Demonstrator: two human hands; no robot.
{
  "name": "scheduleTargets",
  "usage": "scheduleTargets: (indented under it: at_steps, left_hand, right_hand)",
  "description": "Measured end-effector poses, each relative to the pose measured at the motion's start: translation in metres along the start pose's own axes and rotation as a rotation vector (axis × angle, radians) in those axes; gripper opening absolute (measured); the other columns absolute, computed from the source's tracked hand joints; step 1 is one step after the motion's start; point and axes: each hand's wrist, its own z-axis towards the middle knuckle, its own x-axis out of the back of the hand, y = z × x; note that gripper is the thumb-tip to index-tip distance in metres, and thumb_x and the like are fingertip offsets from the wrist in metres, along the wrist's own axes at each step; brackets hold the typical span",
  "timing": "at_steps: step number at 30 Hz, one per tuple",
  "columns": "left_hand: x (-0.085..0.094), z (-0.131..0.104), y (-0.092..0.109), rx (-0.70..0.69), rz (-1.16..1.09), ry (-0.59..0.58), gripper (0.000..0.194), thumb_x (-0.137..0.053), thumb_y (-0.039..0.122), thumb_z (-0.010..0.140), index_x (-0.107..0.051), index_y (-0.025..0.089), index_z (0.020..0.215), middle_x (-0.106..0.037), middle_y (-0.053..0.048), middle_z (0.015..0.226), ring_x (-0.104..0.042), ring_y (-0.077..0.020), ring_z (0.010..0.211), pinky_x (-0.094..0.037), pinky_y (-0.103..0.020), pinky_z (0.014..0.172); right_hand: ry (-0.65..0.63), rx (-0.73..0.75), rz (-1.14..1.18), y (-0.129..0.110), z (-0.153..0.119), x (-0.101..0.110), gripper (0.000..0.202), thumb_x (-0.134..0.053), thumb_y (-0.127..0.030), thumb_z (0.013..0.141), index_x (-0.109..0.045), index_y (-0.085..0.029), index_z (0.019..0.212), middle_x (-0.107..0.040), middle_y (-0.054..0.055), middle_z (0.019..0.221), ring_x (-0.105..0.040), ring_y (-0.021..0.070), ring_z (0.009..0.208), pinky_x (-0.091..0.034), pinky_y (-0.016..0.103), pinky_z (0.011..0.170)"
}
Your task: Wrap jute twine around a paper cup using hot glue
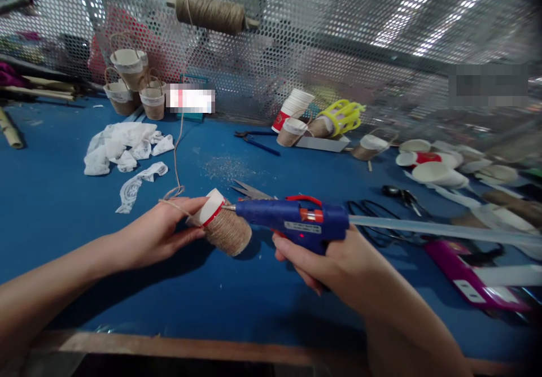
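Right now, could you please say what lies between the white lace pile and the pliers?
In the head view, a twine strand and pale specks on the tabletop.

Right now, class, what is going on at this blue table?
The left hand holds a paper cup tilted on its side, with twine wrapped around most of it. The right hand grips a blue glue gun, its nozzle at the edge of the wrapped part. A band of the cup near its rim is uncovered. Scissors lie just behind the gun.
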Motion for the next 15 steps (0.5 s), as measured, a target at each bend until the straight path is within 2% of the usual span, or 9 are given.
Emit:
scheduleTargets:
  at_steps: [5, 8, 11, 15]
  left_hand:
    - [-0.0001, -0.0001, -0.0017, -0.005, 0.005, 0.006, 0.035, -0.046, 0.022, 0.084, -0.049, 0.02, 0.119, -0.063, -0.01, 0.105, -0.059, -0.0221, 0.092, -0.045, -0.037, 0.08]
    - [0.0, -0.0003, -0.0016, -0.019, -0.007, 0.006, 0.035, -0.046, 0.022, 0.085, -0.048, 0.02, 0.12, -0.062, -0.009, 0.109, -0.058, -0.0217, 0.095, -0.045, -0.037, 0.083]
    - [0.0003, 0.0, -0.0001, -0.027, -0.023, 0.002, 0.036, -0.046, 0.021, 0.085, -0.048, 0.02, 0.121, -0.06, -0.01, 0.115, -0.056, -0.0213, 0.101, -0.043, -0.036, 0.087]
    - [-0.0004, -0.0001, -0.002, -0.003, -0.033, 0.021, 0.035, -0.047, 0.023, 0.084, -0.049, 0.021, 0.119, -0.062, -0.009, 0.112, -0.058, -0.0226, 0.099, -0.045, -0.036, 0.085]
  right_hand:
    - [0.011, 0.039, 0.054, 0.0019, 0.0004, -0.0008, 0.017, -0.057, -0.035, 0.072, -0.052, -0.02, 0.064, -0.043, -0.007, 0.035, -0.039, 0.0079, 0.031, -0.038, 0.021, 0.033]
    - [0.021, 0.023, 0.012, 0.0017, -0.0003, -0.001, 0.018, -0.057, -0.035, 0.072, -0.052, -0.021, 0.062, -0.043, -0.006, 0.034, -0.04, 0.0086, 0.031, -0.039, 0.022, 0.034]
    - [-0.031, 0.013, 0.004, 0.0, -0.0022, 0.0004, 0.018, -0.057, -0.037, 0.072, -0.054, -0.021, 0.063, -0.043, -0.007, 0.034, -0.04, 0.0083, 0.031, -0.039, 0.021, 0.036]
    - [-0.087, 0.094, 0.132, -0.0012, -0.0014, 0.0051, 0.017, -0.055, -0.035, 0.075, -0.055, -0.019, 0.071, -0.041, -0.008, 0.035, -0.036, 0.0066, 0.03, -0.033, 0.02, 0.035]
